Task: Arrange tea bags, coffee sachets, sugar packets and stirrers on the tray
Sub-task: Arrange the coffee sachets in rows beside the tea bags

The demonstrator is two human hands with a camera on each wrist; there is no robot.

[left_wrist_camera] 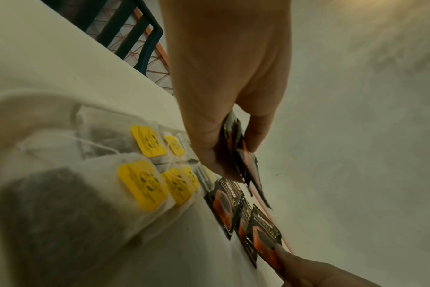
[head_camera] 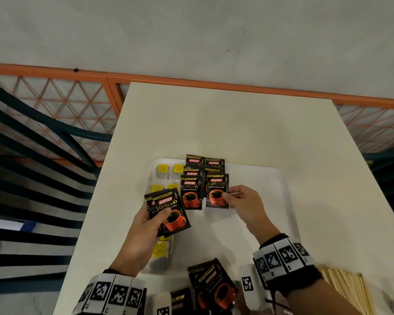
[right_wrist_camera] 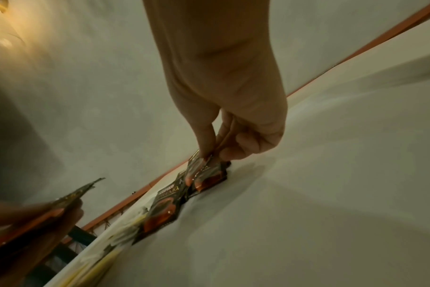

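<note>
A white tray (head_camera: 271,178) lies on the table. Tea bags with yellow tags (head_camera: 163,168) fill its left side, and black coffee sachets (head_camera: 192,163) overlap in two columns at its middle. My left hand (head_camera: 155,218) grips two fanned coffee sachets (head_camera: 171,210) above the tray's left part; the left wrist view shows those held sachets (left_wrist_camera: 248,165) edge-on in the left hand (left_wrist_camera: 233,147). My right hand (head_camera: 234,197) pinches the right edge of the front sachet (head_camera: 216,192) of the right column. In the right wrist view the right hand (right_wrist_camera: 214,153) holds this sachet (right_wrist_camera: 209,174) low on the tray.
More loose coffee sachets (head_camera: 214,285) lie at the table's near edge, with wooden stirrers (head_camera: 348,289) to their right. A dark slatted chair (head_camera: 32,155) stands left of the table. An orange lattice rail (head_camera: 191,79) runs behind it. The tray's right half is bare.
</note>
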